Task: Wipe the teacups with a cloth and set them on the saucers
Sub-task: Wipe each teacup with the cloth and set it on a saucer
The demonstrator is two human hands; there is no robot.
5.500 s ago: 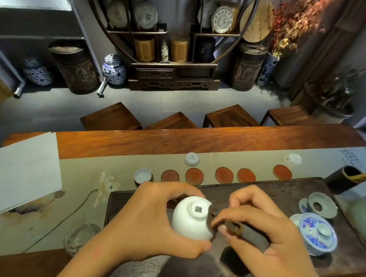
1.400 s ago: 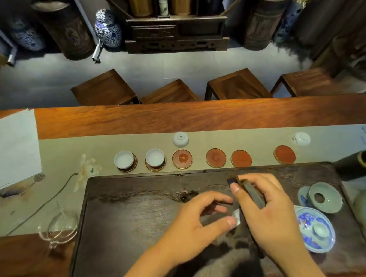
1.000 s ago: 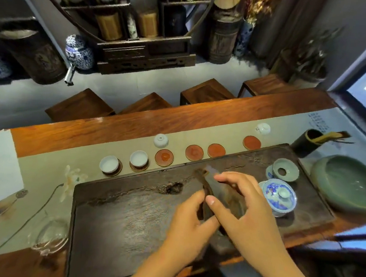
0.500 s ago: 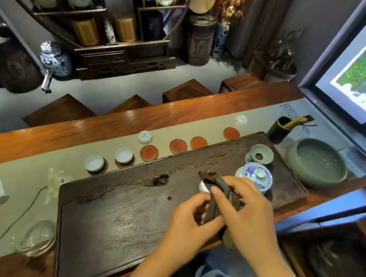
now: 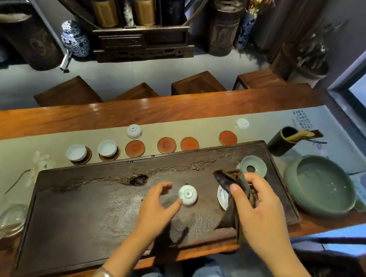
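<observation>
- Two upright cups (image 5: 76, 152) (image 5: 107, 148) sit on saucers at the left of the row on the worktop (image 5: 180, 109).
- Four bare red saucers (image 5: 135, 148) (image 5: 166, 145) (image 5: 189, 144) (image 5: 228, 138) follow to the right.
- Three cups lie upside down: two (image 5: 134, 131) (image 5: 242, 123) behind the row, one (image 5: 187, 194) on the dark tray (image 5: 81, 206).
- The left hand (image 5: 159, 205) is spread loosely round the tray cup; contact is unclear.
- The right hand (image 5: 258, 209) pinches the dark cloth (image 5: 232, 183).
- The green basin (image 5: 320, 185) at the far right holds water.

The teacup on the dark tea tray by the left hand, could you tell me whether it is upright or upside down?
Upside down: the teacup rests on the tea tray with its foot ring and base mark facing up.
</observation>
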